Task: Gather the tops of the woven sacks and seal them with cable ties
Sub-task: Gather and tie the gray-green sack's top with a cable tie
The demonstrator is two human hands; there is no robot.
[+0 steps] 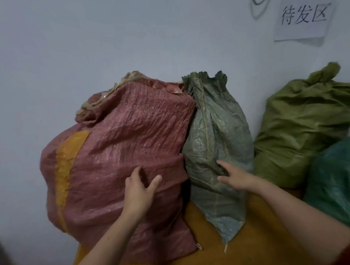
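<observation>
Neither grip is clamped on anything. The left hand [140, 193] lies with fingers spread against the front of the red sack [117, 148]. The right hand [236, 175] reaches with straight fingers to the grey-green sack [217, 129] just to its right; whether the fingertips touch the weave I cannot tell. Both sacks appear to stand on an orange sack [228, 252] lying flat in the near part of the scene, with the wall [62, 47] behind them on the far side. The red sack's mouth, at its far top, looks ungathered and slumped over, with a pale lining showing. The grey-green one's neck is pinched in below a frilled edge, though no tie is visible on it. No cable tie shows anywhere.

The main risk, as I judge it, is the footing. A bulging red sack perched on a soft one could roll left or toward the person once its top is pulled, and an open mouth would then spill. The grey-green sack touches it, so shifting one may topple the other. Slick, crinkled weave may slip out of a one-handed bunch before a tie goes round. With no tie in hand, a gathered neck would have to be released to fetch one. An olive sack [304, 124] and a teal sack [341, 183] crowd the right side.
</observation>
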